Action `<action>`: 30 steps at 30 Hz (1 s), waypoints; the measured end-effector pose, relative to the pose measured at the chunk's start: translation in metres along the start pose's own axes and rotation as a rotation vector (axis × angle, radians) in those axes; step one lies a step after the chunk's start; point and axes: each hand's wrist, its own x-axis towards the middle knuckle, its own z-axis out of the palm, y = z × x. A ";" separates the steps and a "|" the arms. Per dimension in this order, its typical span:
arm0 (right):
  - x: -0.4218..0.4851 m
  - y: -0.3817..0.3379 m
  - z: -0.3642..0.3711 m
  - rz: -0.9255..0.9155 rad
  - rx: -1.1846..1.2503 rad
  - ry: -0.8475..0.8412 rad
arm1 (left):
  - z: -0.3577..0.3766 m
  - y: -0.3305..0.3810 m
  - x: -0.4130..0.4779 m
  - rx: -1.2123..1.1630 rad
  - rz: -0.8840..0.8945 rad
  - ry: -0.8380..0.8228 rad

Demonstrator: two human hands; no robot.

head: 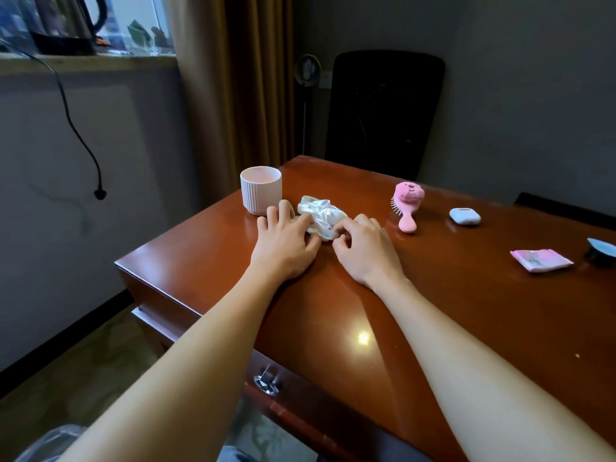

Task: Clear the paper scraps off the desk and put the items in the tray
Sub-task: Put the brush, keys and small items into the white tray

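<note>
From the head camera, the only view, you are near the start: nothing looks put away yet, and no tray is in sight.

Your left hand (pixel 286 241) lies with its fingers spread and fairly straight. The forefinger rests on the near-left edge of the white crumpled bundle (pixel 321 216), so that grip is loose, touching rather than closed. Your right hand (pixel 363 248) has its fingers curled and pinches the bundle's near-right edge, a tight grip on the bundle. The bundle sits on the surface (pixel 433 311) at about 11 o'clock. I cannot tell whether it is paper or cloth.

Still lying out:
- The ribbed cup (pixel 261 191) stands upright just beside the bundle at 10 o'clock, close to your left fingertips.
- The pink hairbrush (pixel 407 205) is at 12 o'clock.
- The white earbud case (pixel 464 216) is at 1 o'clock.
- The pink packet (pixel 540 260) is at 2 o'clock.
- The dark blue-topped thing (pixel 601 253) is cut by the frame edge at 3 o'clock.

I judge the bundle to be your step in hand. All the other items remain to be gathered, and you must first find the tray.
</note>
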 end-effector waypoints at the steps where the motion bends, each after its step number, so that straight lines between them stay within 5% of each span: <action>1: -0.001 -0.001 -0.001 -0.003 0.013 0.016 | -0.001 0.000 -0.002 0.001 0.002 0.018; 8: -0.010 0.033 -0.022 -0.111 -0.179 0.061 | -0.001 0.000 0.000 -0.009 0.066 0.016; 15: -0.004 0.082 -0.034 0.236 0.020 0.062 | 0.001 0.006 0.010 0.041 0.277 -0.012; 20: -0.001 0.082 -0.028 0.192 -0.061 -0.032 | 0.005 0.003 0.012 0.018 0.279 -0.041; 30: -0.011 0.076 -0.033 0.058 0.007 0.114 | -0.001 0.003 0.004 -0.125 0.182 -0.023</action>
